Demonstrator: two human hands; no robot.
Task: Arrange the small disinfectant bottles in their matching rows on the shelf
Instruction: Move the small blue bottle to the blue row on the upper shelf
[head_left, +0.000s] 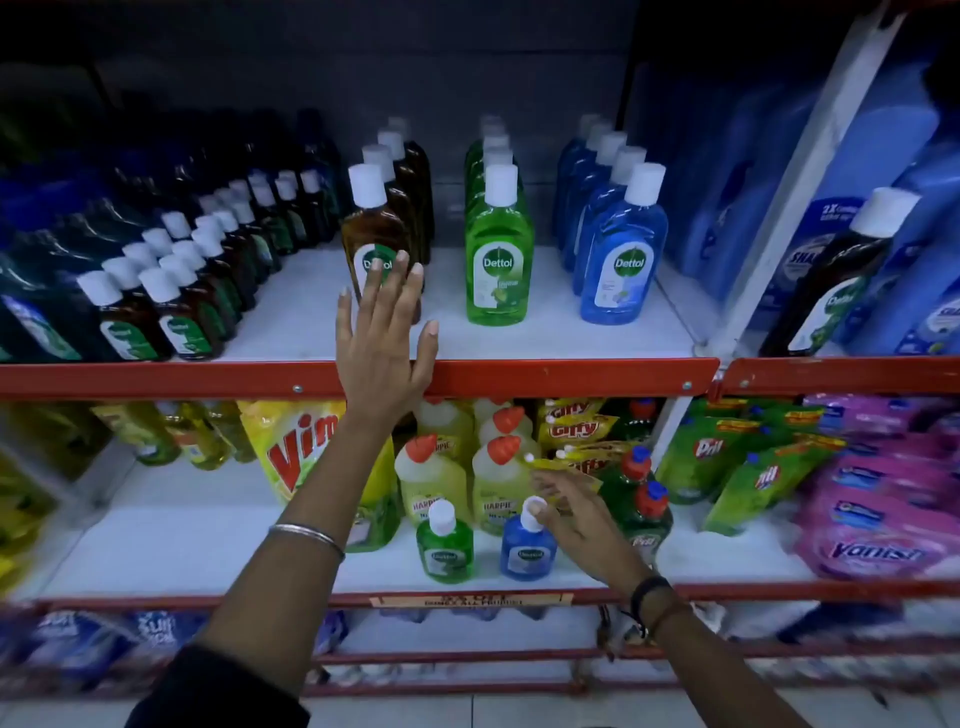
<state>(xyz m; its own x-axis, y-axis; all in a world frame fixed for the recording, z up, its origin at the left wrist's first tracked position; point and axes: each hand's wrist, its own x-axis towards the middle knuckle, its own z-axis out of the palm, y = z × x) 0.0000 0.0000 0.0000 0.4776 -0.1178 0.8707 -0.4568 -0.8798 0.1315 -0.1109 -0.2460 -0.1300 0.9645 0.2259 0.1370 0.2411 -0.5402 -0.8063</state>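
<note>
On the upper shelf stand three rows of tall Dettol bottles: brown, green and blue. My left hand is raised flat with fingers spread, its fingertips at the front brown bottle's label, holding nothing. On the lower shelf stand a small green bottle and a small blue bottle, side by side near the front edge. My right hand reaches to the small blue bottle, fingertips touching its white cap; a closed grip is not visible.
Rows of small brown bottles fill the upper shelf's left side. Large blue containers and one brown bottle stand at the right. Behind the small bottles are a Vim pouch, yellow Harpic bottles, Pril bottles and pink Vanish packs.
</note>
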